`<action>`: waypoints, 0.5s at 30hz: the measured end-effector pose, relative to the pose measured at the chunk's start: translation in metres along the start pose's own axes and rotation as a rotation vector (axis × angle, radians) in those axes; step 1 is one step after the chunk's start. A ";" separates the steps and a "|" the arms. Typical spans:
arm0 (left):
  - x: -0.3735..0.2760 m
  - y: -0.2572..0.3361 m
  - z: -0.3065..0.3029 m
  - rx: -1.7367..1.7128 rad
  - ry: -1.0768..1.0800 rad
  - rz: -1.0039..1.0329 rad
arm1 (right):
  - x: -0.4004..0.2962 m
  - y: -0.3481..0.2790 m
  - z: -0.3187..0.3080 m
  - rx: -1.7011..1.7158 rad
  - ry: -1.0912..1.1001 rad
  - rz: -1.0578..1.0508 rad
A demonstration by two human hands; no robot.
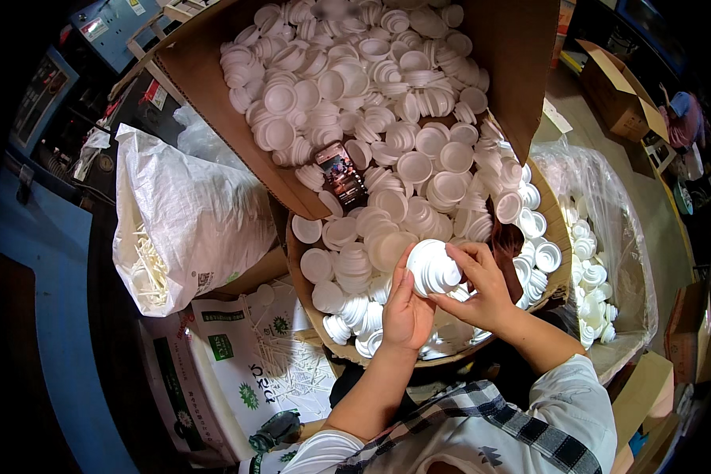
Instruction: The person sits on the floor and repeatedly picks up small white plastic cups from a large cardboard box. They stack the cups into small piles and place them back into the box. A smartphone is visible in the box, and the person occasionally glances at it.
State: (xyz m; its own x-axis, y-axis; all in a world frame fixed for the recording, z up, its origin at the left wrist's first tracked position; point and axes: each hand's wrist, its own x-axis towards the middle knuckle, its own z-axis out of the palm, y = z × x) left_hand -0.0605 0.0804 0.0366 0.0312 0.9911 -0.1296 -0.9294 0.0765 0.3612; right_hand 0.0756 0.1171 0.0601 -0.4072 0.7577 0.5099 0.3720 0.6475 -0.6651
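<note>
My left hand (pixel 410 311) cups a short nested stack of white round plastic pieces (pixel 431 268) from below and the left. The fingers of my right hand (pixel 480 290) hold the same stack at its right side, thumb below. Both hands are above the near part of a large cardboard box (pixel 542 178) heaped with similar white plastic pieces (pixel 415 167), some nested in rows and some loose. A smartphone (pixel 340 176) with a lit screen rests on the heap. Dark brown material (pixel 506 252) lies among the pieces, just beyond my right hand.
At left, an open white woven sack (pixel 195 213) holds thin white sticks (pixel 148 266). More sticks (pixel 296 367) lie on a printed white surface (pixel 225 379). A clear plastic bag (pixel 622 237) with white pieces stands at right. Farther off are cardboard boxes (pixel 616 89) and a person (pixel 684 121).
</note>
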 end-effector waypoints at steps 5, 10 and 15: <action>0.000 0.000 -0.001 0.027 0.014 0.000 | -0.002 0.000 0.000 0.004 -0.030 0.049; -0.001 -0.007 -0.004 0.173 0.039 0.095 | -0.004 0.000 0.004 0.003 -0.052 0.081; 0.000 -0.008 -0.006 0.380 0.044 0.246 | -0.005 0.010 0.002 0.035 -0.122 -0.027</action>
State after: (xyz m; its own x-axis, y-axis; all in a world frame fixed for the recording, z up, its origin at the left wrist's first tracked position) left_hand -0.0551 0.0787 0.0284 -0.1970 0.9798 -0.0342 -0.7060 -0.1176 0.6983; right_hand 0.0800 0.1202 0.0498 -0.5161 0.7234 0.4586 0.3309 0.6623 -0.6722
